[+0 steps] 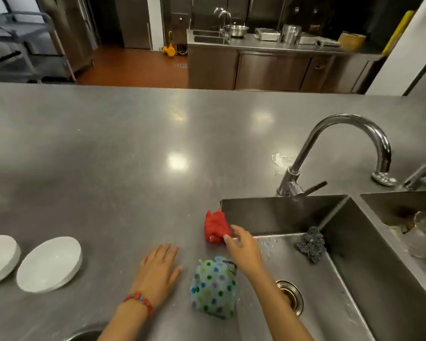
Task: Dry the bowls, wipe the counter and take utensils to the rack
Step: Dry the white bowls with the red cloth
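Altogether two bowls (49,264), two cloths (214,290).

white bowls (49,264) upright, left | counter (133,143) steel | red cloth (215,228) crumpled

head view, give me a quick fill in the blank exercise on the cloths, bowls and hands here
1. The right hand reaches for the ____ cloth beside the sink.
2. The left hand rests flat on the ____.
3. ____ white bowls sit on the counter's left side.
4. The polka-dot cloth lies between the two ____.

Missing words: red; counter; two; hands
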`<move>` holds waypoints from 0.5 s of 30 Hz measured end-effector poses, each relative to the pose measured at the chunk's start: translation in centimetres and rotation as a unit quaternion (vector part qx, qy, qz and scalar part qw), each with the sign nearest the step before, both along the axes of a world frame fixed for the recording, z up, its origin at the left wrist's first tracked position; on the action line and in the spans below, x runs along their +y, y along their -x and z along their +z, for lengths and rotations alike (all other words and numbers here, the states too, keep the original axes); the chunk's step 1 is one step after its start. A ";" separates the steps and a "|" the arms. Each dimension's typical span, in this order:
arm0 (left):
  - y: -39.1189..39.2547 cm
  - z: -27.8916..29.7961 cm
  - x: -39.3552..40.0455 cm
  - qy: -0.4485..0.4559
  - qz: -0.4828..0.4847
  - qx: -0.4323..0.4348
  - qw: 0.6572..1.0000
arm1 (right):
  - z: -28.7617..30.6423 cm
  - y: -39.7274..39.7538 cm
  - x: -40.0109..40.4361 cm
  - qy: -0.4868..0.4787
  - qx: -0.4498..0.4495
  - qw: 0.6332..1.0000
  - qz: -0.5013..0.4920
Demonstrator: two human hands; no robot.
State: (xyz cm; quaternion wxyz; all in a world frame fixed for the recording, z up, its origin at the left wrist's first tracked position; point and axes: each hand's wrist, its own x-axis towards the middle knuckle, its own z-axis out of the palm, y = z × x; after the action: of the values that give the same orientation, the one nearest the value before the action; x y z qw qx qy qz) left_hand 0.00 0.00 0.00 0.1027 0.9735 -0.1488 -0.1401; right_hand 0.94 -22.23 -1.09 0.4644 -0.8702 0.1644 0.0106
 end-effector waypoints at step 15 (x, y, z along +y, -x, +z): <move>-1.0 -2.2 -0.5 0.022 0.057 -0.030 0.998 | -3.8 -6.0 2.3 -0.046 -0.005 0.999 0.010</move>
State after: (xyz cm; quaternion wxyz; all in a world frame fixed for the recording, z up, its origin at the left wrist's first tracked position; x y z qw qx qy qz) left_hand 0.97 -0.49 -2.23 0.1269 0.9817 -0.0991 -0.1013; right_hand 6.89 -19.88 -4.90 0.5048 -0.8494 0.1530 0.0183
